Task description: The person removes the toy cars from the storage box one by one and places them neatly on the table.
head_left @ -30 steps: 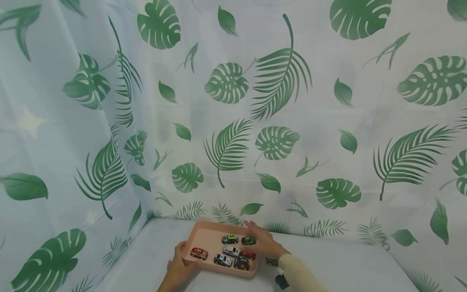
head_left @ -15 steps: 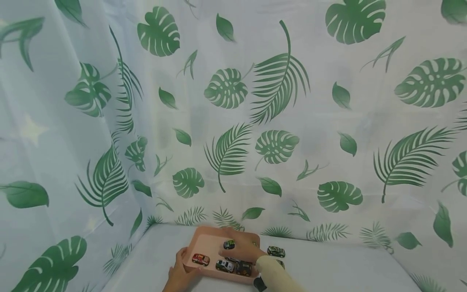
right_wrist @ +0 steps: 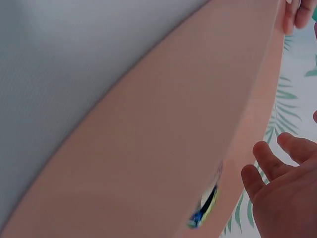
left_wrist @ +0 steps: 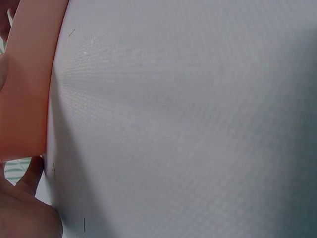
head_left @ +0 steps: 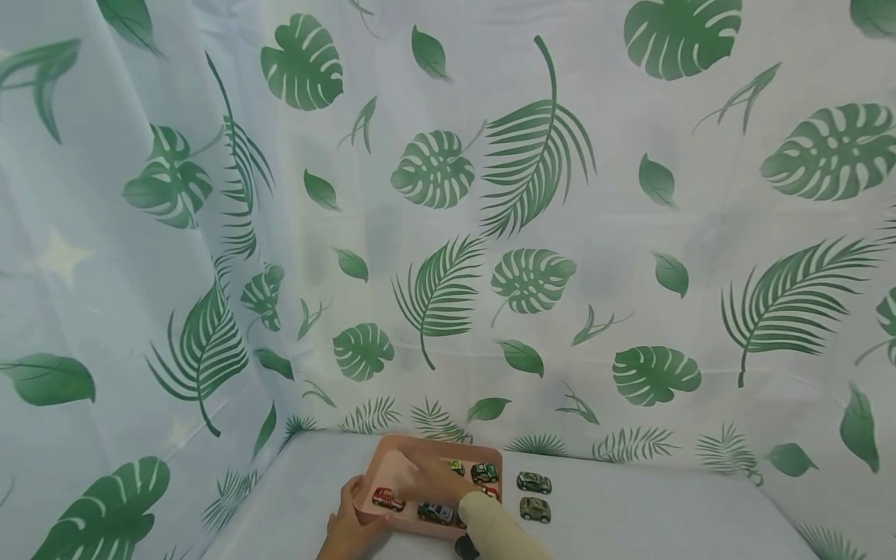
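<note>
Your left hand (head_left: 348, 523) grips pink tray (head_left: 469, 449), fingers curled round corner; your right hand (head_left: 435, 478) above it — fingers loosely spread, nothing held — red car (head_left: 388, 500) near fingertips.

A shallow pink tray (head_left: 392, 448) holds upright toy cars (head_left: 435, 512), among them a red car (head_left: 388, 499) at the near left and a green car (head_left: 484, 473) toward the right wall. Outside, to the right, a camouflage-patterned car (head_left: 534, 482) stands just behind an olive car (head_left: 535, 509).
</note>
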Available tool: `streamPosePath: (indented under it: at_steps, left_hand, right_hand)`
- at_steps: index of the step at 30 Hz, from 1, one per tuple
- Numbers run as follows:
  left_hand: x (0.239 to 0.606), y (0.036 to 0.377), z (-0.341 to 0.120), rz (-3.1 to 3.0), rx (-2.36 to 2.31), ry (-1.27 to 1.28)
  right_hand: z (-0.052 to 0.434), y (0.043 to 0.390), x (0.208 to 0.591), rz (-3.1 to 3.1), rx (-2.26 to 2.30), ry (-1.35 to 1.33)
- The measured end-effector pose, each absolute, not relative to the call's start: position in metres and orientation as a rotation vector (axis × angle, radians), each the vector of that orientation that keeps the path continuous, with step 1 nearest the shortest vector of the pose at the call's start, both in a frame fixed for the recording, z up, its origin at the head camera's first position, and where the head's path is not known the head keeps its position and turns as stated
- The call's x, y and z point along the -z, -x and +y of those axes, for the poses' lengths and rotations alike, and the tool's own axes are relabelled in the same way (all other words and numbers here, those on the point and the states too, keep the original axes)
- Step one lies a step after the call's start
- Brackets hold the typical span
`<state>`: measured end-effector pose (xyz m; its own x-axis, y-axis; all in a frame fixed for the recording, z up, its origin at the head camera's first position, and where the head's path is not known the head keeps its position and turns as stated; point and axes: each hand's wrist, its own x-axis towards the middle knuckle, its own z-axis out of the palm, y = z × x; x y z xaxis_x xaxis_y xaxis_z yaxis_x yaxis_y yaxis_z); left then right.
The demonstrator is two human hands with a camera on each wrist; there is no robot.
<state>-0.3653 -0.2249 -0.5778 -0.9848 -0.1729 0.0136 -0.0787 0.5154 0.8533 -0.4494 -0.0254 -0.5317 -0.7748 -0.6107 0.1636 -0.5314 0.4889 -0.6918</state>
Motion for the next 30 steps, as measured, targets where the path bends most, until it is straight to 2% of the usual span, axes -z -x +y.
streamPosePath:
  at_steps: [4, 8, 16, 21, 30]
  left_hand:
    - [0.578, 0.370, -0.227, -2.644, 1.502, -0.239]
    - [0.580, 0.372, -0.230, -2.640, 1.518, -0.242]
    - [0.585, 0.370, -0.232, -2.606, 1.517, -0.191]
    - [0.588, 0.367, -0.230, -2.565, 1.520, -0.177]
    - [0.587, 0.371, -0.229, -2.583, 1.490, -0.218]
  right_hand:
    - [-0.036, 0.446, 0.528, 2.577, 1.156, 0.943]
    - [-0.043, 0.449, 0.531, 2.582, 1.111, 1.045]
    - [-0.060, 0.460, 0.552, 2.526, 1.075, 0.932]
    - [-0.066, 0.462, 0.564, 2.566, 1.049, 1.004]
    - [-0.071, 0.450, 0.555, 2.587, 1.146, 0.937]
